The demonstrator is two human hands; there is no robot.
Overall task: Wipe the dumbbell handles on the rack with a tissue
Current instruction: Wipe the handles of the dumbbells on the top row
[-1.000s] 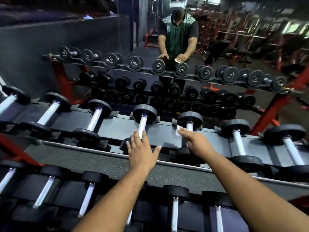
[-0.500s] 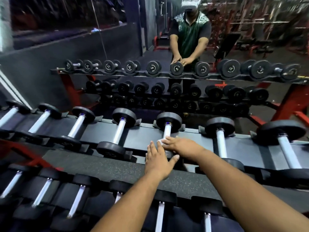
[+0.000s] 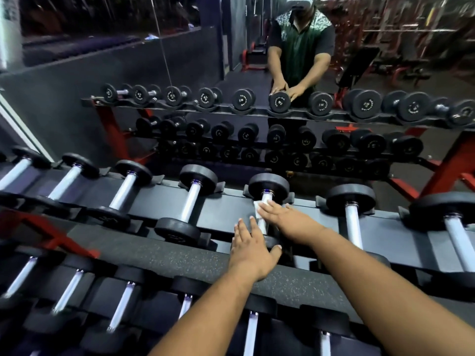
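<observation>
Tissue (image 3: 259, 206) pressed on dumbbell handle (image 3: 263, 222), top tier of rack (image 3: 226, 201).
Right hand (image 3: 288, 222) flat over tissue, fingers together; left hand (image 3: 250, 249) at near plate, fingers straight.

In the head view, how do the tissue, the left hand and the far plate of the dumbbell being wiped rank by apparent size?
1. Left hand, though nearest the camera.
2. Far plate.
3. Tissue, mostly hidden under the right hand.
</observation>
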